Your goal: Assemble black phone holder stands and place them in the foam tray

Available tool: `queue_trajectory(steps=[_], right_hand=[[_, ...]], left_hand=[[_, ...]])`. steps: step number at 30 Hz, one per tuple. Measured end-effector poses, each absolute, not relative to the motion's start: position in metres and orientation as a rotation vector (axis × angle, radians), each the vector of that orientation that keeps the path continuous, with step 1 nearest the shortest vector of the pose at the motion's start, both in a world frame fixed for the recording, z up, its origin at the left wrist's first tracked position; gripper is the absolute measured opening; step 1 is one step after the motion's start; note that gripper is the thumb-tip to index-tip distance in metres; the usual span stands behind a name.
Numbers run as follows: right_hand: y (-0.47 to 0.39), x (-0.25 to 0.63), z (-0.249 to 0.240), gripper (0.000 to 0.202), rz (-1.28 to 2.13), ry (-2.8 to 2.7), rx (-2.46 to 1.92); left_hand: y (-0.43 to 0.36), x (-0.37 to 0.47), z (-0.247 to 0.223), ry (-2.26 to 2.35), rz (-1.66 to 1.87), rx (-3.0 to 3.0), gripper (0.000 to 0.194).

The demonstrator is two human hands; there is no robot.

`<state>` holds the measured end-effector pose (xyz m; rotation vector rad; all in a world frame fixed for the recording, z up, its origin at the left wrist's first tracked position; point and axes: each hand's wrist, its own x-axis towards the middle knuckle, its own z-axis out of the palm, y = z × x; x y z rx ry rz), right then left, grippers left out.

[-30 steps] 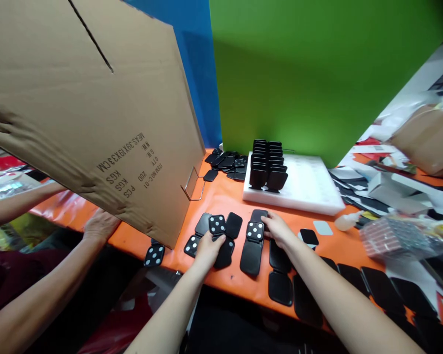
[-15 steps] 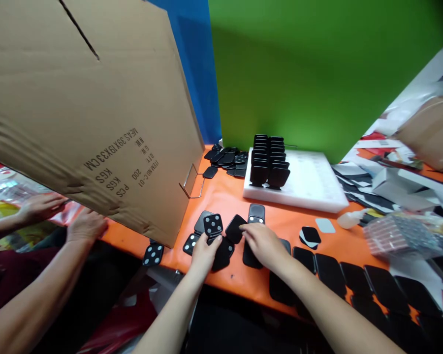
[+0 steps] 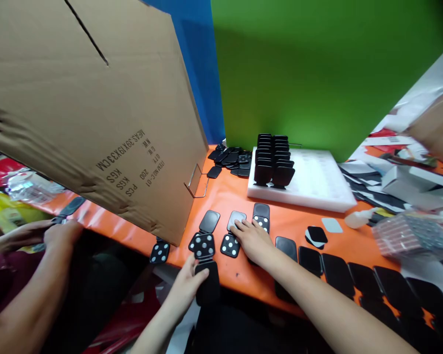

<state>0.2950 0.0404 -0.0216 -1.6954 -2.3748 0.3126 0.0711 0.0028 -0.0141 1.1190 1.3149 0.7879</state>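
My left hand [image 3: 188, 282] is closed on a black hinged piece [image 3: 207, 282] at the table's front edge, thumb over its plain lower panel. Light dots cover its upper panel. Beyond it lies another hinged piece [image 3: 209, 222], partly overlapped. My right hand [image 3: 254, 240] rests on the table with fingers outstretched, the fingertips at a hinged piece with a pale upper panel [image 3: 237, 218] and a dotted lower panel [image 3: 230, 246]. Just beyond these fingers is another dotted piece [image 3: 261, 216], its lower part hidden by the hand.
A large cardboard sheet [image 3: 133, 98] stands at left, with a wire stand [image 3: 197, 184] beside it. White foam [image 3: 313, 184] holds upright black panels [image 3: 273, 162]. Several black pieces [image 3: 337, 275] line the right front. Another person's hands [image 3: 61, 233] work at far left.
My left hand has drawn back toward the front edge, with the hinged piece now unfolded in it. My right hand's fingers have spread flatter beside the pale-panelled piece. The other person's hands moved left.
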Motion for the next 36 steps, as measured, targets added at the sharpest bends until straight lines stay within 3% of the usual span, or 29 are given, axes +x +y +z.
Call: queue_trajectory(steps=[5, 10, 12, 17, 22, 27, 31, 36], right_hand=[[0.017, 0.304, -0.004, 0.033, 0.562, -1.964, -1.75], [-0.044, 0.289, -0.011, 0.045, 1.407, -1.273, -1.549], [-0.057, 0.282, -0.02, 0.049, 1.555, -1.013, -1.468], [-0.056, 0.288, -0.026, 0.043, 1.421, -0.814, -1.47], [-0.051, 0.31, -0.009, 0.027, 1.156, -1.058, -1.536], [-0.024, 0.346, 0.009, 0.03, 0.874, -1.273, -1.602], [0.037, 0.406, 0.018, 0.037, 0.628, -0.986, -1.563], [0.117, 0.47, 0.023, 0.043, 0.754, -0.756, -1.533]], left_hand=[[-0.012, 0.083, -0.031, 1.325, 0.759, 1.126, 0.065], [-0.022, 0.1, -0.037, 1.217, 0.655, 1.372, 0.055], [-0.025, 0.103, -0.038, 1.168, 0.555, 1.467, 0.053], [-0.022, 0.098, -0.032, 1.115, 0.352, 1.611, 0.048], [0.001, 0.099, -0.006, 0.949, 0.153, 1.832, 0.035], [0.017, 0.121, 0.005, 0.991, 0.115, 2.296, 0.031], [0.016, 0.125, -0.019, 0.954, 0.298, 2.601, 0.029], [0.018, 0.108, -0.071, 0.918, 0.806, 2.842, 0.027]])
